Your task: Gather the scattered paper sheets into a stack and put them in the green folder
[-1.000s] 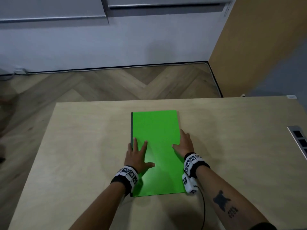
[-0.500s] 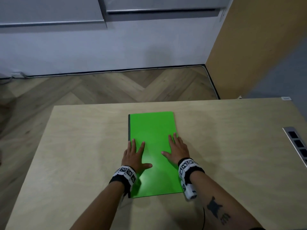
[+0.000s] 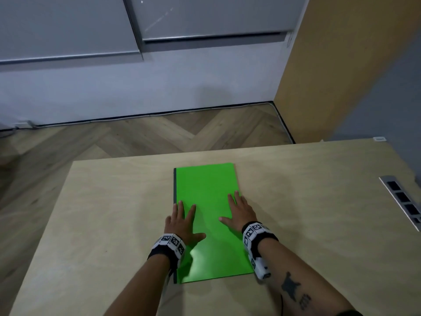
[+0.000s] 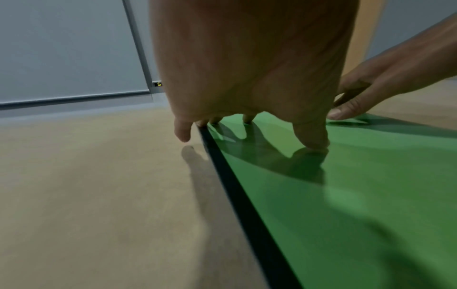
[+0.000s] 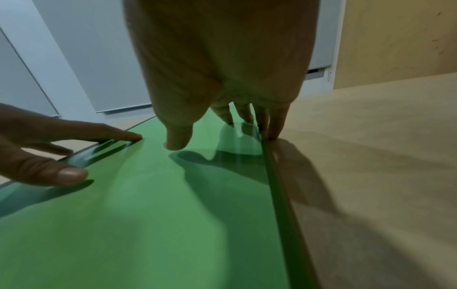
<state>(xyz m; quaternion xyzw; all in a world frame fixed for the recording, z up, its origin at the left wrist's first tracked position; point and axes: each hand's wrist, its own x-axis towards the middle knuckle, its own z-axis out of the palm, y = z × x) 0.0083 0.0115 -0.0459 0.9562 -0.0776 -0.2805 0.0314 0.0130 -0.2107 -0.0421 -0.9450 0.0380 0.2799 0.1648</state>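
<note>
Green folder (image 3: 206,215) lies closed on the bench (image 3: 102,213). Left hand (image 3: 181,224) and right hand (image 3: 239,212) both press flat on it, fingers straight, grasping nothing.

Office-type room, prob. a workspace.
Pale plywood desk (image 3: 114,213) w/ metal cable-port strip (image 3: 402,201) set in its right side; herringbone wood floor (image 3: 141,135); grey-white wall w/ roller blinds (image 3: 205,17); tan wood panel (image 3: 337,65) at right.

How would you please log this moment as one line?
folder: closed, flat on table | left hand: flat on it | right hand: flat on it
</note>
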